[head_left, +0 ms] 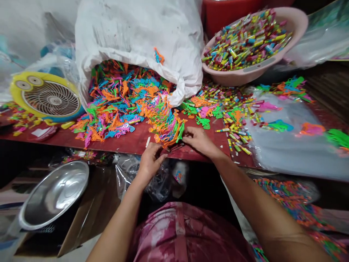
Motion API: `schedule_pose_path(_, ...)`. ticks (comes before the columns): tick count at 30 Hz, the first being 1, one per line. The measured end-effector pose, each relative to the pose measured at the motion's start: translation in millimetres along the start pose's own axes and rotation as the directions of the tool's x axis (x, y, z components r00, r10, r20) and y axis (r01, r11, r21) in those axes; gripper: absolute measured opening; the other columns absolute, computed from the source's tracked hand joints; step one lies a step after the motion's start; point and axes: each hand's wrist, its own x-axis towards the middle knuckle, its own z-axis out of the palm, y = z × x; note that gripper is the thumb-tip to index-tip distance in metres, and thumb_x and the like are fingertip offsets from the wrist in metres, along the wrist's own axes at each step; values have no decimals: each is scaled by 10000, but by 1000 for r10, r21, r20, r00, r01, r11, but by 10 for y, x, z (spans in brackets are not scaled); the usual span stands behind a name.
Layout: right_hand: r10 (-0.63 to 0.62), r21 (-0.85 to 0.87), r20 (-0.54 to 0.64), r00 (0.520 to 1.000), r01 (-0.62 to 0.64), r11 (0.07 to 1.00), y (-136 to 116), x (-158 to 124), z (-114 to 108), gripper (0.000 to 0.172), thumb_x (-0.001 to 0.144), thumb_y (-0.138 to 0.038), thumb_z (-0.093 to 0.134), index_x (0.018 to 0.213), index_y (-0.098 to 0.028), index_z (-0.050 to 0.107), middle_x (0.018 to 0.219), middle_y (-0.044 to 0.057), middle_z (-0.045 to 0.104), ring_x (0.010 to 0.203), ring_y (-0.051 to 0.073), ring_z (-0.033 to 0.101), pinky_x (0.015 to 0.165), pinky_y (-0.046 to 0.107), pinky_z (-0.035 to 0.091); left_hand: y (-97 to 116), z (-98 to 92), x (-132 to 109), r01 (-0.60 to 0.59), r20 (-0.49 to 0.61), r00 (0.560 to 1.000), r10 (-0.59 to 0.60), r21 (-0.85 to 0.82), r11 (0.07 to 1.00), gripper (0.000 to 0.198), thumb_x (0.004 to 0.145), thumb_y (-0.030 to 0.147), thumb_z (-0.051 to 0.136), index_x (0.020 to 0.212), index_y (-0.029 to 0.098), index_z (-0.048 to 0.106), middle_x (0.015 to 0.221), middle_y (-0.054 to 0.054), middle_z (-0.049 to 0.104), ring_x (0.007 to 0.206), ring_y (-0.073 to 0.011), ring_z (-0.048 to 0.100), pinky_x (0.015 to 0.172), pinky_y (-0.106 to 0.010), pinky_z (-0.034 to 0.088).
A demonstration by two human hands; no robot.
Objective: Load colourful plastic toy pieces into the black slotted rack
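A packed row of small coloured plastic toy pieces point(166, 125), orange, pink, green and blue, stands near the front edge of the red table. My right hand point(200, 141) is at the row's right end, its thumb and fingertips pinched on a green plastic piece point(180, 131). My left hand point(150, 162) is at the table edge by the near end of the row. Its fingers curl while the thumb stands apart, and I see nothing held in it. Behind the row, a heap of loose plastic pieces point(117, 103) spills from a white sack point(139, 32).
A pink basin point(237, 77) of wrapped candy-like tubes stands at the back right, with more small tubes point(240, 136) scattered below it. Clear plastic bags point(289, 145) lie on the right. A yellow fan point(17, 91) stands left; a metal bowl point(60, 193) sits below the table.
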Motion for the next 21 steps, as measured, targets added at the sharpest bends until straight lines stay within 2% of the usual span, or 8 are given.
schedule_pose_path(4,-51,-137,-92,994,38,990,103,20,78,69,712,-156,552,742,-174,612,668,-11,560,633,129,469,585,238,313,-5,-7,-2,2,26,1000,-1,-26,1000,232,855,260,643,1067,173,681,993,-59,569,920,-177,562,823,-297,467)
schedule_pose_path(8,-88,-217,-131,987,58,974,133,27,102,34,725,-161,570,701,-182,581,642,-13,523,631,137,445,586,249,292,3,32,-14,-3,17,1000,3,4,1000,220,869,250,625,1070,183,685,991,-51,553,925,-170,564,811,-284,470)
schedule_pose_path(11,-77,-211,-133,988,48,976,114,33,90,40,723,-160,575,689,-182,575,612,-21,507,622,136,434,582,249,281,49,87,-40,22,-25,999,-21,48,999,218,864,293,642,1054,190,674,999,-47,546,924,-172,568,782,-279,473)
schedule_pose_path(15,-68,-200,-113,991,45,979,86,41,49,69,708,-156,577,647,-184,561,611,-29,511,615,127,455,584,244,295,173,185,-72,119,-121,987,-106,111,987,285,840,415,676,1016,194,639,959,-32,542,809,-156,557,713,-275,462)
schedule_pose_path(17,-73,-208,-118,990,47,977,83,15,30,73,699,-154,583,636,-183,561,623,-25,518,624,130,476,593,246,317,233,233,-76,156,-165,977,-138,104,982,256,843,412,672,958,190,620,913,-22,544,764,-150,550,685,-270,454)
schedule_pose_path(19,-82,-198,-147,986,52,979,77,-63,26,35,711,-158,587,724,-179,612,691,-8,563,669,144,518,626,254,366,280,275,-74,164,-183,972,-146,87,983,172,860,358,651,893,193,616,880,-19,554,773,-155,562,686,-267,451)
schedule_pose_path(21,-83,-177,-212,974,46,983,59,-204,43,130,745,-178,594,863,-179,650,796,18,610,732,162,558,677,273,419,324,312,-68,159,-169,975,-144,79,984,102,884,300,610,877,202,637,894,-26,580,815,-163,587,716,-269,460)
